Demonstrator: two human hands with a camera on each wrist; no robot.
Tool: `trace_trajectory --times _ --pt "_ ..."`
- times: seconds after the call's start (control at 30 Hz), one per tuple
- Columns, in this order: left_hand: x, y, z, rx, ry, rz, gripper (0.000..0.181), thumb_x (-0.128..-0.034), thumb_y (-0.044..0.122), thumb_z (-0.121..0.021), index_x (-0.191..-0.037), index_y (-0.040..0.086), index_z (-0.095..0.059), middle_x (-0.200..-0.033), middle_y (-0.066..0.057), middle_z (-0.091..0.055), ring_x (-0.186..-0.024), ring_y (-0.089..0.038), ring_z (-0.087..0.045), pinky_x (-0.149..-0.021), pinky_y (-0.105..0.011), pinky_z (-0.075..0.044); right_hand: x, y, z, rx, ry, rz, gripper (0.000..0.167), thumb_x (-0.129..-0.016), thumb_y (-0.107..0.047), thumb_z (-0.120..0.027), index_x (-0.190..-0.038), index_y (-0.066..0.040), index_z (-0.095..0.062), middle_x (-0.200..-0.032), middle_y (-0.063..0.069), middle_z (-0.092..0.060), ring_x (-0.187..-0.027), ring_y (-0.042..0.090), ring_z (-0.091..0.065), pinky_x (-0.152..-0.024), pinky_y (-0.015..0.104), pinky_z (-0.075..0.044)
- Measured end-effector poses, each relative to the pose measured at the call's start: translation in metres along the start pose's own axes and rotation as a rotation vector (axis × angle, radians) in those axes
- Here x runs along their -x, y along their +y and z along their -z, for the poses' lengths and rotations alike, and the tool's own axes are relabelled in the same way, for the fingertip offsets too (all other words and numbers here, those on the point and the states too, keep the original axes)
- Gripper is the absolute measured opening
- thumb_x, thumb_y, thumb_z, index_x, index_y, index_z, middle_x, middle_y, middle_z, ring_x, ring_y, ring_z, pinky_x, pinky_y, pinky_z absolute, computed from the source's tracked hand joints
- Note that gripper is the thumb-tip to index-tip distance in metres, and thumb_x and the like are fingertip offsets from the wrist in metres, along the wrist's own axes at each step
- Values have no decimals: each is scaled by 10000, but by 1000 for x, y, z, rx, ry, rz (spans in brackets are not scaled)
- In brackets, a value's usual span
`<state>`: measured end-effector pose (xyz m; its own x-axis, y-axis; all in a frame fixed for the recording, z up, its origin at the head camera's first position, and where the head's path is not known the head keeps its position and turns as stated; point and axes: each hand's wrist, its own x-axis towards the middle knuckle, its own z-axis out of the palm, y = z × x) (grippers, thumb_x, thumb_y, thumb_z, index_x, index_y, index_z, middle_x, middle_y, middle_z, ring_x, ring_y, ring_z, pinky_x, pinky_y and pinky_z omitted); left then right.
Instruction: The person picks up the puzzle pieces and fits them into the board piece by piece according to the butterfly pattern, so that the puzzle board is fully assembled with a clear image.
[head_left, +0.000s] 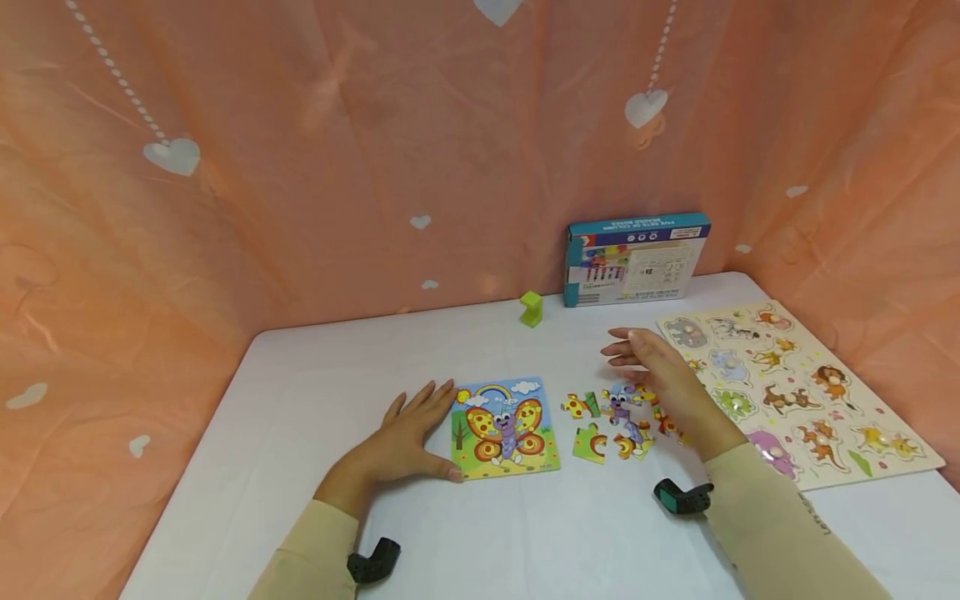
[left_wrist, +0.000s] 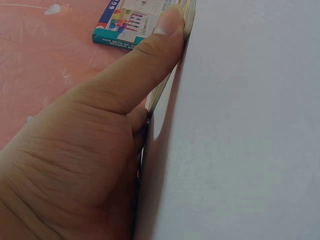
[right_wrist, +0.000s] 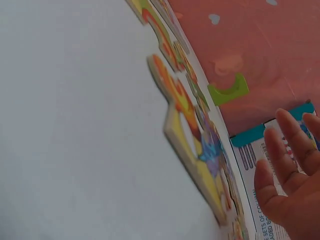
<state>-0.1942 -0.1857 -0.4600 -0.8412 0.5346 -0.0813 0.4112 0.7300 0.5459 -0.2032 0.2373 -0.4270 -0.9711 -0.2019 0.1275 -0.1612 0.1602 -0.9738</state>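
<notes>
A square butterfly picture board [head_left: 506, 429] lies flat on the white table. My left hand [head_left: 408, 433] rests along its left side, thumb at the lower left corner and fingers spread by the upper left edge. In the left wrist view the thumb [left_wrist: 145, 55] lies against the board's edge. Loose jigsaw pieces [head_left: 590, 442] with butterfly parts lie right of the board; the right wrist view shows their thick wooden edges [right_wrist: 192, 160]. Above the right-hand pieces hovers my right hand [head_left: 663, 375], its fingers loosely bent and holding nothing. It partly hides some pieces.
An animal knob puzzle board [head_left: 810, 400] lies at the right. At the back stands a beaded-boxes carton [head_left: 637, 260], with a small green block [head_left: 531, 308] to its left. An orange curtain [head_left: 420, 167] with hearts borders the table.
</notes>
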Motion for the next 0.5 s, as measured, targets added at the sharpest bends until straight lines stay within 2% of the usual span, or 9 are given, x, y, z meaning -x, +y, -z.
trace_trajectory --times 0.1,0.2,0.3,0.4,0.5 --pt "1 1 0 2 7 -6 1304 -731 683 -917 -1733 118 -304 -1803 -45 -194 -1660 -331 -31 -1282 -610 75 0 0 5 37 -18 -44 633 -1190 -472 -365 -1594 9 -451 -1466 244 -600 -1353 362 -545 -1137 409 -448" --pt "0 2 1 6 -2 0 1305 -731 673 -924 -1736 126 -297 -1804 -33 -186 -1662 -320 -21 -1283 -604 80 1 1 10 82 -63 -98 629 -1183 -467 -416 -1620 -15 -437 -1507 238 -584 -1402 405 -527 -1192 537 -388" --pt "0 2 2 1 -21 19 1304 -737 665 -924 -1743 148 -275 -1806 -5 -161 -1663 -293 4 -1285 -581 92 2 3 14 161 -123 -158 637 -1152 -472 -522 -1632 -60 -449 -1517 206 -591 -1411 426 -529 -1183 656 -364" --pt "0 4 2 3 -24 23 1295 -745 654 -927 -1742 141 -277 -1806 -14 -162 -1662 -302 5 -1283 -589 95 1 5 16 248 -183 -181 657 -1099 -442 -659 -1618 -80 -480 -1491 175 -612 -1373 403 -552 -1150 653 -414" --pt "0 4 3 2 -23 22 1289 -749 652 -927 -1740 135 -285 -1805 -22 -172 -1662 -312 -1 -1282 -598 92 -1 6 17 325 -224 -170 679 -1043 -386 -766 -1583 -57 -518 -1470 174 -617 -1349 393 -555 -1138 609 -446"
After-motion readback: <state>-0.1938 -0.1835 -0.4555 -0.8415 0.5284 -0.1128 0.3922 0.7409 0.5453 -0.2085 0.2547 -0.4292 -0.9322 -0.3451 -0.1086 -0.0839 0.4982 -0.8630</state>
